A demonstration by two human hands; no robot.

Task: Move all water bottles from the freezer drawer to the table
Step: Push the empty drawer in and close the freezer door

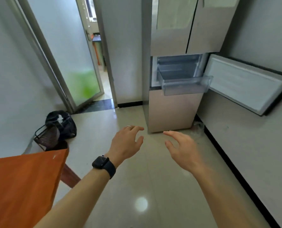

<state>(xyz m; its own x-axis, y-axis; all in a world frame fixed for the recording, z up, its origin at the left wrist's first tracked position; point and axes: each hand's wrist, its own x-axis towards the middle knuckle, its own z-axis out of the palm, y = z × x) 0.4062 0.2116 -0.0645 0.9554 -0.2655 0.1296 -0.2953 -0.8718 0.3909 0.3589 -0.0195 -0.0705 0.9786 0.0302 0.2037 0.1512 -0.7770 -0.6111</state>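
Translucent plastic forms the freezer drawer (184, 83), which stands pulled out of the refrigerator (174, 112) at 1 o'clock in the view. The compartment door (245, 83) is swung open toward 3 o'clock.

**Location of the task items.** No water bottles can be made out. The drawer walls show no bottle shape through them, though the drawer floor is hidden by its front lip. The orange wood-grain table (21, 186) at 8 o'clock carries none on the corner in view.

**Grip state.** The left hand (127, 143) and right hand (181, 148) are held out side by side at the centre of the view, above the floor. They are well apart from the drawer. Each grip is wide, with fingers spread and loosely bent, and holds nothing. The left wrist bears a black watch (104, 165).

**Handling (judgement).**
- A bottle from a freezer is likely rigid, heavy for its size, and slick with frost or condensation.
- Take hold around the mid-body with a full wrap of fingers and thumb.
- Avoid the cap, which offers little purchase.
- Set each bottle upright on the table, away from the edge.

**Markings.** No brand, label or legible writing appears on the refrigerator, drawer or watch.
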